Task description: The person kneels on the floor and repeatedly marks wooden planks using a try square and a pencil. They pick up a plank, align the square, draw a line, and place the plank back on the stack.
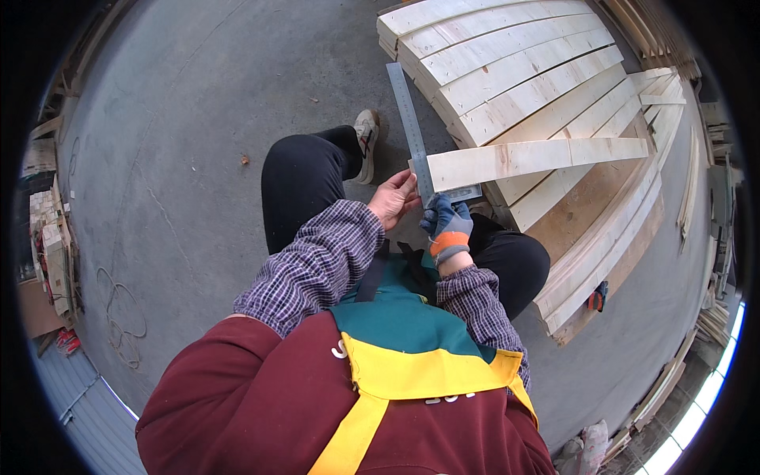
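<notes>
The left hand (393,199), wrist bent inward, curls its fingers beside one ruler (409,119), hold unclear; the gloved right hand (449,224) closes on its near end, at one board's (530,161) left end. Two knees (513,265) flank them; beyond, one plank pile (507,59) crowds the far right, and one rope (120,342) lies left on the floor (206,119).

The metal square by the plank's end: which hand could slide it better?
Probably the right hand: it is gloved and curled at the corner of the metal square, seemingly gripping it. The bare left hand is by the end of the plank.
</notes>
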A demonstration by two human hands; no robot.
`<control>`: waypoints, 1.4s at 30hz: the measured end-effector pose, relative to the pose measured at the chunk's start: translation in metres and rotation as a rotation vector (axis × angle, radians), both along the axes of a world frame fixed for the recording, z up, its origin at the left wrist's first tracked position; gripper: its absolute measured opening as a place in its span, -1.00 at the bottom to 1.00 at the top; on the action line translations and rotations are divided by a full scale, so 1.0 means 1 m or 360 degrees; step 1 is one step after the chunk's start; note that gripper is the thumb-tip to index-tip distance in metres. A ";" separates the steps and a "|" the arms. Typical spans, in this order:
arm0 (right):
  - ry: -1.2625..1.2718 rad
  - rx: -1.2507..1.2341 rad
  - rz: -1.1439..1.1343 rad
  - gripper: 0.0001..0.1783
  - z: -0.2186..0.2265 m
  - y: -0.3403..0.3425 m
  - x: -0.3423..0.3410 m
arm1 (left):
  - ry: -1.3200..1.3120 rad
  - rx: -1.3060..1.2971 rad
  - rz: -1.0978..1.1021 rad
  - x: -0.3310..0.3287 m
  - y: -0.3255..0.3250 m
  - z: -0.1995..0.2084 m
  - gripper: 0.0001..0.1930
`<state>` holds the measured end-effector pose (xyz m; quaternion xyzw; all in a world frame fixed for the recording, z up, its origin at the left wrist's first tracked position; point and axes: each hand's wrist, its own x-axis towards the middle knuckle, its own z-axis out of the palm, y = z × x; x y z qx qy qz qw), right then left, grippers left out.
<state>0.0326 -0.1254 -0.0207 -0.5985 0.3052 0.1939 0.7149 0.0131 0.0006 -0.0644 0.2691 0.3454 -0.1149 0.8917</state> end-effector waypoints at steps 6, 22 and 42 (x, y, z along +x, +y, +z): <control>-0.0002 -0.0004 -0.0006 -0.86 0.000 0.000 0.000 | 0.0032 -0.0012 -0.0004 0.000 0.001 0.004 -0.63; -0.0022 -0.0003 -0.0047 -0.85 -0.006 0.000 0.001 | -0.0082 -0.0063 0.0010 -0.003 0.000 -0.002 -0.56; 0.0064 0.0191 0.0030 -0.62 0.014 -0.019 -0.003 | -0.0103 0.0548 0.0026 0.006 -0.008 0.013 -0.67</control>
